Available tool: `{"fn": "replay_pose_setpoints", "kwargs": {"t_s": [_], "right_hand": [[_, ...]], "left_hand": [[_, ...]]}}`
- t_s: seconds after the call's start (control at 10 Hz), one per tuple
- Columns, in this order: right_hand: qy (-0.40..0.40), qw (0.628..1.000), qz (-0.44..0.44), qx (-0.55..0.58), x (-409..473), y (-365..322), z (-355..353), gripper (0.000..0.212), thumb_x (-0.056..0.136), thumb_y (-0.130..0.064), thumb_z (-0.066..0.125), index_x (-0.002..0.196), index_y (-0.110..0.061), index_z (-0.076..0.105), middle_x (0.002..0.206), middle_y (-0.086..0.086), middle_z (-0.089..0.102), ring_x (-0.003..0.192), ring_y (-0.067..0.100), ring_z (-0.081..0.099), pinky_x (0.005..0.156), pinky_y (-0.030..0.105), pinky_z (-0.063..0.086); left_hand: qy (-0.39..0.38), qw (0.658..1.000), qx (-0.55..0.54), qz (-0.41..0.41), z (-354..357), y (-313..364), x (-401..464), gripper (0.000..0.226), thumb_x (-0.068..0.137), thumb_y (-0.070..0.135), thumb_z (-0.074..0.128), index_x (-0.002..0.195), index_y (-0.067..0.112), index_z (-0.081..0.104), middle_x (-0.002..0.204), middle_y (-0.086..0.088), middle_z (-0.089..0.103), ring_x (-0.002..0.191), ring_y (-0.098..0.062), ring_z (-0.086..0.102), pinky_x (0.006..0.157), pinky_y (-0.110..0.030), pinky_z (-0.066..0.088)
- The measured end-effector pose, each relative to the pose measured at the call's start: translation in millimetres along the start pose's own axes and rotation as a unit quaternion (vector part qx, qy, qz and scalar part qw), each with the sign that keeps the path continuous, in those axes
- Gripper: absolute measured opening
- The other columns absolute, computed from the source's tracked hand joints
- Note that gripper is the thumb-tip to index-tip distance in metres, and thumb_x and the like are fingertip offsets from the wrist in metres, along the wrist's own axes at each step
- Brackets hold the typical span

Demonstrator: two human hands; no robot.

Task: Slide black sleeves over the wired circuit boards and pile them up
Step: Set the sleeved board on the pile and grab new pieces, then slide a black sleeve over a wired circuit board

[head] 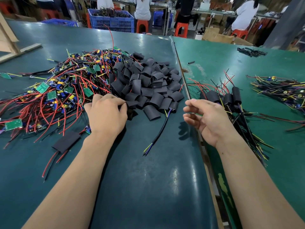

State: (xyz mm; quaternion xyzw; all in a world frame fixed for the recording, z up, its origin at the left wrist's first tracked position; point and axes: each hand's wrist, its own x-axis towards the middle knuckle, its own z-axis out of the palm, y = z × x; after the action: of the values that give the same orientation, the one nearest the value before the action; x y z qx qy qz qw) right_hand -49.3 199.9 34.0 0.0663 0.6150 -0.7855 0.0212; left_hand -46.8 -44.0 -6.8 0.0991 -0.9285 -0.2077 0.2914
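**Sleeves and boards heaped on the green counter**

Broadly, the dark green counter carries everything, with a seam dividing it from a lighter green section on the right. Toward its far left lies the tangle of wired circuit boards, red and black leads spilling outward. Touching it on the right is the heap of black sleeves. Across the seam sits the pile of sleeved boards. The left hand rests palm down at the heap's near edge, fingers curled, pinching a sleeve. The right hand hovers beside the sleeved pile, fingers loosely spread, holding nothing.
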Motion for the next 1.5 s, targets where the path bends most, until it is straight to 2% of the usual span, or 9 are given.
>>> {"fn": "replay_pose_setpoints", "kwargs": {"t_s": [0.3, 0.5, 0.6, 0.7, 0.9, 1.1, 1.2, 1.3, 1.5], "right_hand": [[0.000, 1.000, -0.002, -0.021, 0.3, 0.8, 0.2, 0.014, 0.093, -0.013, 0.062, 0.085, -0.005, 0.069, 0.066, 0.005, 0.066, 0.051, 0.015, 0.063, 0.049, 0.021, 0.053], [-0.191, 0.977, 0.015, -0.090, -11.6, 13.2, 17.3, 0.030, 0.083, -0.022, 0.068, 0.108, -0.006, 0.065, 0.090, 0.011, 0.070, 0.060, 0.020, 0.068, 0.050, 0.025, 0.054], [-0.191, 0.974, -0.023, -0.120, -12.6, 17.7, 22.1, 0.008, 0.088, -0.006, 0.065, 0.096, -0.007, 0.067, 0.075, 0.007, 0.067, 0.056, 0.017, 0.065, 0.051, 0.025, 0.056], [-0.174, 0.973, -0.030, -0.146, -10.7, 19.1, 21.2, 0.007, 0.091, -0.008, 0.065, 0.096, -0.009, 0.068, 0.079, 0.005, 0.071, 0.059, 0.019, 0.066, 0.051, 0.027, 0.056], [-0.153, 0.977, -0.009, -0.147, -7.8, 22.4, 20.3, 0.012, 0.093, -0.013, 0.064, 0.098, -0.003, 0.067, 0.078, 0.006, 0.070, 0.057, 0.019, 0.064, 0.048, 0.024, 0.052], [-0.157, 0.976, 0.008, -0.150, -8.3, 22.7, 19.4, 0.013, 0.092, -0.015, 0.065, 0.096, -0.003, 0.068, 0.078, 0.006, 0.071, 0.057, 0.019, 0.064, 0.049, 0.025, 0.052], [-0.154, 0.978, 0.013, -0.139, -7.1, 21.4, 18.0, 0.013, 0.093, -0.016, 0.064, 0.097, -0.004, 0.068, 0.078, 0.007, 0.071, 0.057, 0.019, 0.064, 0.049, 0.024, 0.053], [-0.152, 0.979, 0.018, -0.133, -6.7, 20.9, 17.0, 0.013, 0.093, -0.016, 0.064, 0.095, -0.005, 0.069, 0.078, 0.008, 0.071, 0.057, 0.019, 0.065, 0.049, 0.024, 0.053], [-0.146, 0.982, 0.030, -0.116, -4.9, 20.1, 16.1, 0.012, 0.093, -0.016, 0.063, 0.093, -0.005, 0.069, 0.076, 0.007, 0.070, 0.055, 0.018, 0.064, 0.048, 0.024, 0.053]], "left_hand": [[0.067, 0.979, -0.194, 0.015, -14.5, 12.1, -2.8, 0.027, 0.090, 0.016, 0.052, 0.110, 0.018, 0.070, 0.085, -0.005, 0.073, 0.073, -0.028, 0.066, 0.077, -0.039, 0.054], [-0.054, 0.930, -0.298, 0.207, -7.7, 42.4, -29.1, 0.028, 0.087, 0.004, 0.058, 0.109, 0.015, 0.070, 0.086, 0.008, 0.071, 0.070, -0.002, 0.060, 0.071, -0.015, 0.048], [-0.075, 0.932, -0.291, 0.201, -6.8, 39.3, -27.7, 0.023, 0.084, 0.004, 0.062, 0.103, 0.014, 0.070, 0.084, 0.002, 0.070, 0.074, -0.015, 0.063, 0.073, -0.032, 0.052], [-0.017, 0.982, -0.137, 0.132, -6.8, 28.2, -16.3, 0.024, 0.082, 0.010, 0.061, 0.103, 0.016, 0.073, 0.092, -0.006, 0.070, 0.088, -0.031, 0.061, 0.078, -0.042, 0.050], [0.071, 0.991, 0.006, -0.117, -8.1, -6.0, 3.1, 0.032, 0.091, 0.023, 0.055, 0.120, 0.026, 0.069, 0.124, -0.010, 0.055, 0.118, -0.037, 0.042, 0.094, -0.045, 0.033], [-0.021, 0.993, 0.021, -0.113, 7.6, -6.4, 14.9, 0.053, 0.099, 0.056, 0.034, 0.132, 0.019, 0.053, 0.134, -0.013, 0.055, 0.127, -0.038, 0.037, 0.102, -0.051, 0.027], [0.017, 0.991, -0.034, -0.129, 6.2, -8.8, 16.1, 0.053, 0.100, 0.053, 0.035, 0.126, 0.010, 0.055, 0.126, -0.013, 0.060, 0.123, -0.038, 0.040, 0.102, -0.053, 0.028], [0.003, 0.986, -0.055, -0.154, 4.3, -8.0, 20.3, 0.063, 0.097, 0.057, 0.038, 0.153, 0.028, 0.027, 0.132, -0.017, 0.056, 0.126, -0.042, 0.039, 0.106, -0.054, 0.027], [0.026, 0.958, -0.153, -0.239, 1.7, -16.9, 29.1, 0.063, 0.094, 0.055, 0.045, 0.150, 0.028, 0.036, 0.143, -0.014, 0.048, 0.136, -0.036, 0.036, 0.112, -0.048, 0.027]]}}
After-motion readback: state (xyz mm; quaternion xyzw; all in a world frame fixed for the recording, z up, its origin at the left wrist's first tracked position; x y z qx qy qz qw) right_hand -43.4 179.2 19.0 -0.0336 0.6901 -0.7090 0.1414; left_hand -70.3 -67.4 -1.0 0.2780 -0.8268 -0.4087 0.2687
